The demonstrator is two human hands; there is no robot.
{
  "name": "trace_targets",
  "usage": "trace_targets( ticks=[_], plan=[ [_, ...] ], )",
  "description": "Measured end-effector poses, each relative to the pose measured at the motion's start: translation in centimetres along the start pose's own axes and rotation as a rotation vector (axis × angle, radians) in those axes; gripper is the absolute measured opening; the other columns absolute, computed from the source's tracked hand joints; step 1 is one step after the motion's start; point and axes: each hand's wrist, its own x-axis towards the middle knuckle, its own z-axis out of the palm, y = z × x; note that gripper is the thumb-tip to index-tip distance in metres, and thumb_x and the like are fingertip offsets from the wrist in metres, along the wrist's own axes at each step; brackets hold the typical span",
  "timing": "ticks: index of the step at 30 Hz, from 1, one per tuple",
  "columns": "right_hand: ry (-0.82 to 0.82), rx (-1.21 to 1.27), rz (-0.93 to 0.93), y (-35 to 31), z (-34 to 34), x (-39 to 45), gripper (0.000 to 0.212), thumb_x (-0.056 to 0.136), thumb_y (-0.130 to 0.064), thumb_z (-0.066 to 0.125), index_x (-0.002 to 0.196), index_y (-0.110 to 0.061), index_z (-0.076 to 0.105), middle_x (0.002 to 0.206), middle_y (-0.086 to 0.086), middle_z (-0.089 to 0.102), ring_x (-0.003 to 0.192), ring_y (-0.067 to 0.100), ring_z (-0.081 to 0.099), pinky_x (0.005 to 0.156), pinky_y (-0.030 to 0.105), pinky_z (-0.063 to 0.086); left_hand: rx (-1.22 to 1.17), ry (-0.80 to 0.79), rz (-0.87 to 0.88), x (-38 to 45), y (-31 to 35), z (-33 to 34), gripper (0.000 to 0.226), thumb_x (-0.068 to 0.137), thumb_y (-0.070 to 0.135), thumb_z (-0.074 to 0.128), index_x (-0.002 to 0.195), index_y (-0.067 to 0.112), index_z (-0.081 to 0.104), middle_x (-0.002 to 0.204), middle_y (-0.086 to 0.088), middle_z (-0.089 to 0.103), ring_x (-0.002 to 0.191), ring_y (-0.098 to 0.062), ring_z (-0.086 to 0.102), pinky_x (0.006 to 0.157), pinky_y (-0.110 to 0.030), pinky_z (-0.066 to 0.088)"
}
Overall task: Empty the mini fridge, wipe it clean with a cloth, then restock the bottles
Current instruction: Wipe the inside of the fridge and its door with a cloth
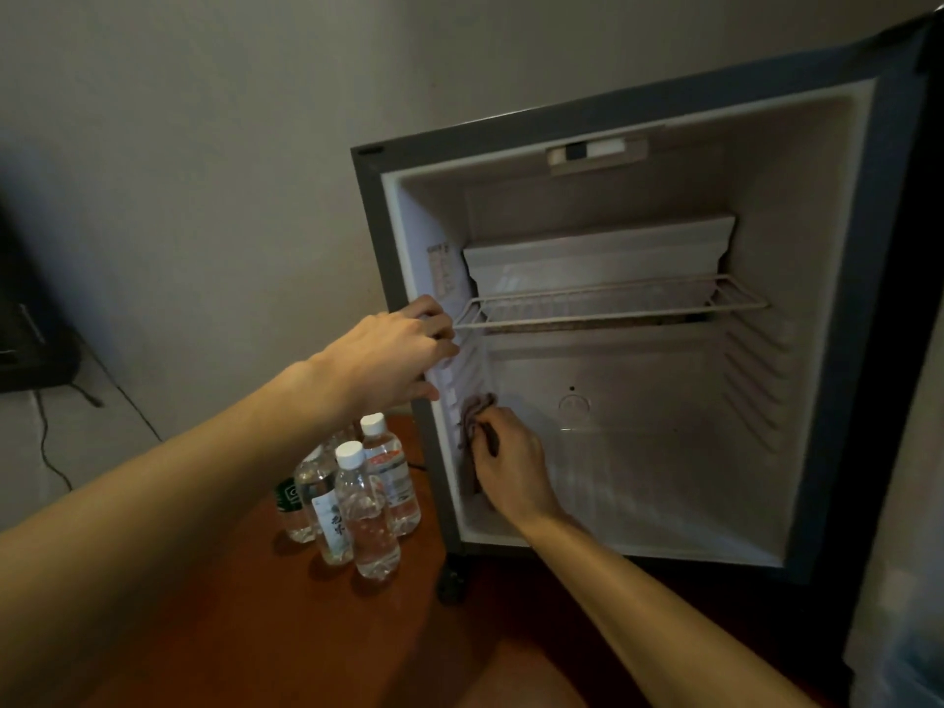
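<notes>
The mini fridge (863, 258) stands open with nothing on its wire shelf (608, 304) or its floor. My right hand (511, 467) is inside at the lower left, shut on a brownish cloth (472, 416) pressed against the ribbed left inner wall. My left hand (398, 355) grips the front edge of the fridge's left wall, fingers curled round it. Several clear water bottles (365, 508) with white caps stand upright on the reddish wooden surface (245, 631) just left of the fridge.
The fridge door (919, 350) is swung open along the right edge of the view. A dark appliance (25, 339) with trailing cables sits at the far left against the grey wall. A black fridge foot (452, 585) rests on the wood.
</notes>
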Motion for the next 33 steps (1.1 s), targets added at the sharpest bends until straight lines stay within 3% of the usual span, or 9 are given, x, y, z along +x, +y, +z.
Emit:
trace_targets(
  ticks=[3,6,10,23,30,33],
  plan=[
    [0.025,-0.054,-0.003,1.6,0.3,2.3,0.010,0.095,-0.009,0.055,0.099,-0.011,0.064,0.097,0.004,0.064,0.082,0.011,0.057,0.070,0.009,0.036,-0.004,-0.012,0.006,0.1,-0.1,0.0,0.060,0.090,0.050,0.068,0.141,0.020,0.054,0.140,-0.002,0.048,0.139,-0.022,0.028,0.086,-0.042,0.058],
    [0.028,-0.087,0.025,2.9,0.8,4.4,0.017,0.094,-0.008,0.055,0.107,-0.010,0.066,0.102,0.008,0.067,0.090,0.021,0.063,0.077,0.019,0.043,-0.009,-0.009,0.005,0.1,-0.2,0.1,0.060,0.091,0.050,0.067,0.142,0.021,0.053,0.141,-0.001,0.046,0.139,-0.022,0.026,0.087,-0.043,0.057],
    [0.032,-0.108,0.026,4.1,1.0,6.0,0.017,0.093,-0.005,0.055,0.104,-0.008,0.067,0.098,0.012,0.068,0.087,0.028,0.064,0.073,0.016,0.036,-0.015,-0.015,0.012,0.1,-0.3,0.2,0.061,0.091,0.050,0.066,0.144,0.021,0.051,0.142,-0.001,0.045,0.139,-0.022,0.026,0.087,-0.042,0.057],
    [-0.057,-0.010,-0.013,-0.2,-0.6,-0.3,0.011,0.096,-0.014,0.053,0.097,-0.020,0.063,0.095,-0.005,0.060,0.081,0.005,0.054,0.070,0.018,0.043,-0.016,0.009,0.014,0.0,-0.3,0.1,0.060,0.088,0.052,0.069,0.138,0.022,0.056,0.136,0.002,0.049,0.136,-0.019,0.030,0.081,-0.040,0.058],
    [-0.046,-0.024,-0.027,0.4,-0.6,0.4,0.008,0.096,-0.012,0.055,0.095,-0.017,0.062,0.095,-0.003,0.061,0.082,0.009,0.059,0.071,0.024,0.049,-0.012,0.001,0.009,0.0,0.0,-0.2,0.060,0.089,0.050,0.069,0.140,0.021,0.055,0.139,0.000,0.048,0.138,-0.021,0.030,0.084,-0.038,0.058],
    [-0.013,-0.071,0.000,1.7,0.0,2.4,0.010,0.095,-0.011,0.055,0.100,-0.014,0.064,0.098,0.001,0.065,0.087,0.014,0.062,0.075,0.020,0.046,-0.008,-0.011,0.015,0.1,0.0,-0.1,0.061,0.091,0.050,0.066,0.143,0.022,0.052,0.141,0.000,0.046,0.139,-0.021,0.028,0.087,-0.037,0.055]
  ],
)
